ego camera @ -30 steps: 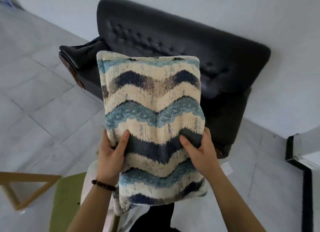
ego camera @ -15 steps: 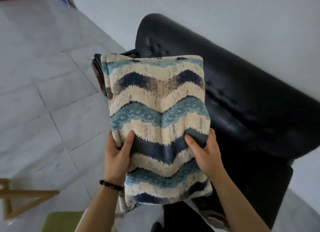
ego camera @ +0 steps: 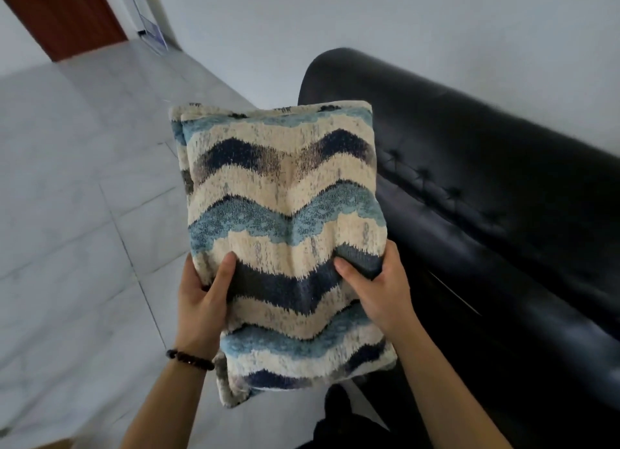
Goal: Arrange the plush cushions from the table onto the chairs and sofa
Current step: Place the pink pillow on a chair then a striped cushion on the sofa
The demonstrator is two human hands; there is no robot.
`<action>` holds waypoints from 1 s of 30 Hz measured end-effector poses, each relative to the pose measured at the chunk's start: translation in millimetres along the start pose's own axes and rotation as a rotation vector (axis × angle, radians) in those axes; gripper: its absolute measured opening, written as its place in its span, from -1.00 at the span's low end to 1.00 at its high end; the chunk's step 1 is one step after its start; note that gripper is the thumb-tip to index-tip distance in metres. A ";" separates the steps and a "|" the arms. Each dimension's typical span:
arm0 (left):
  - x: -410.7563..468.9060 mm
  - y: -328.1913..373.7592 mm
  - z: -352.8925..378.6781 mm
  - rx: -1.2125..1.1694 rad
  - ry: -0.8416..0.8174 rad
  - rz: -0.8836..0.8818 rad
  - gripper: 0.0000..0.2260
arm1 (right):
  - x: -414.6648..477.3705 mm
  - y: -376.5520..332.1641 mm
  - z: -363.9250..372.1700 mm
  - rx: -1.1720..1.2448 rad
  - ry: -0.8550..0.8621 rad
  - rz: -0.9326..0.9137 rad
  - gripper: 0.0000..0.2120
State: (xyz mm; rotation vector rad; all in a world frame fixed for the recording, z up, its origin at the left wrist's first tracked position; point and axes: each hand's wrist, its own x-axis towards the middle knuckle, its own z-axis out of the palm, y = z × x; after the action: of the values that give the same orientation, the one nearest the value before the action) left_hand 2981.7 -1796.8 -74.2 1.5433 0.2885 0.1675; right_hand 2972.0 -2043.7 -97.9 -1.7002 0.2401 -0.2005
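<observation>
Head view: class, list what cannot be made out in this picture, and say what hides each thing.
- Head view: the fingers of the left hand and right hand are hidden behind the cushion; only the thumbs show.
- Head view: the sofa has its right end cut off by the frame edge, and its seat is partly hidden by the cushion.
- Head view: the cushion's underside is turned away.

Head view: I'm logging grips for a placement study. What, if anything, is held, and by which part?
The wave-patterned cushion, held by both hands: the left hand grips its left edge, the right hand its right edge, both below its middle.
</observation>
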 end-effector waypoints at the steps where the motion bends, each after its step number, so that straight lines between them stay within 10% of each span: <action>1: 24.7 6.2 1.4 0.011 0.000 0.005 -0.62 | 20.7 -4.9 9.8 0.007 -0.005 0.002 -0.42; 12: 283.6 -33.1 55.7 0.100 -0.131 -0.168 -0.63 | 208.3 6.7 103.1 0.148 0.069 0.101 -0.40; 18: 441.3 -63.2 103.1 0.233 -0.462 -0.252 -0.27 | 307.4 39.7 180.3 0.040 0.292 0.249 -0.49; 23: 568.1 -97.0 145.2 0.494 -0.798 0.122 -0.22 | 392.4 88.8 238.7 -0.367 0.363 0.257 -0.70; 30: 653.1 -202.1 193.6 1.000 -0.943 0.893 -0.44 | 472.0 208.3 282.8 -0.750 0.033 0.465 -0.67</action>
State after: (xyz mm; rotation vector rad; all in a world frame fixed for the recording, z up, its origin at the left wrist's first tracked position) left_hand 3646.1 -1800.5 -326.1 2.4402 -1.2613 -0.0504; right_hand 3493.1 -1931.1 -346.6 -2.3156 0.8005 0.2421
